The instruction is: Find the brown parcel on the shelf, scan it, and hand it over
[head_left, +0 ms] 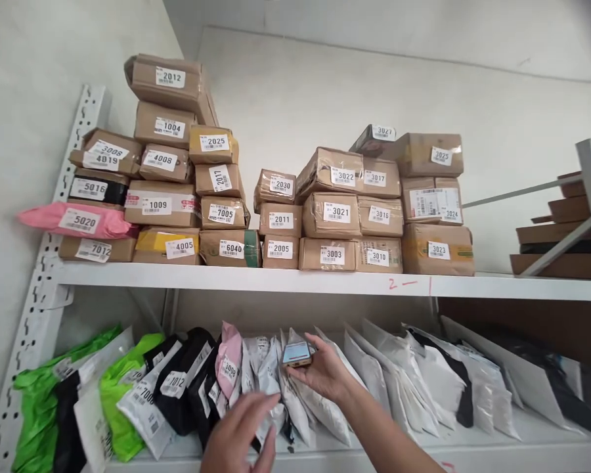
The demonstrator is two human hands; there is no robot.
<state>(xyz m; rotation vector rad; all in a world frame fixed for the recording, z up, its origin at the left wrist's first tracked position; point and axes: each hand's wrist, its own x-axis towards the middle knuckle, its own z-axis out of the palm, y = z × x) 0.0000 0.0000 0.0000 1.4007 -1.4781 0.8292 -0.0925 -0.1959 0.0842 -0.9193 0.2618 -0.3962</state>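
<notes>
The right hand [325,374], at lower centre of the frame, has its grip closed on a small dark phone [297,354] above the upright white plastic mailers [295,394]. The left hand [241,430], blurred, fingers spread and holding nothing, touches the same row; jostled, the loosely leaning bags could topple, or the lightly pinched phone slip.

Upper shelf [295,282], white labels on brown parcels: 2012 [170,77], 1004 [169,127], 2025 [215,142], 7005 [221,213], 6040 [232,249], 2030 [280,185], 2011 [280,220], 2005 [280,249], 3022 [343,176], 3021 [336,212], 3003 [331,255], 3010 [377,257], 3023 [438,250], 3025 [441,156]. Pink mailer [79,221]: 5020. Shelf edge, red handwriting [408,284]: "2 — 1". Lower bag labels mostly unreadable.
</notes>
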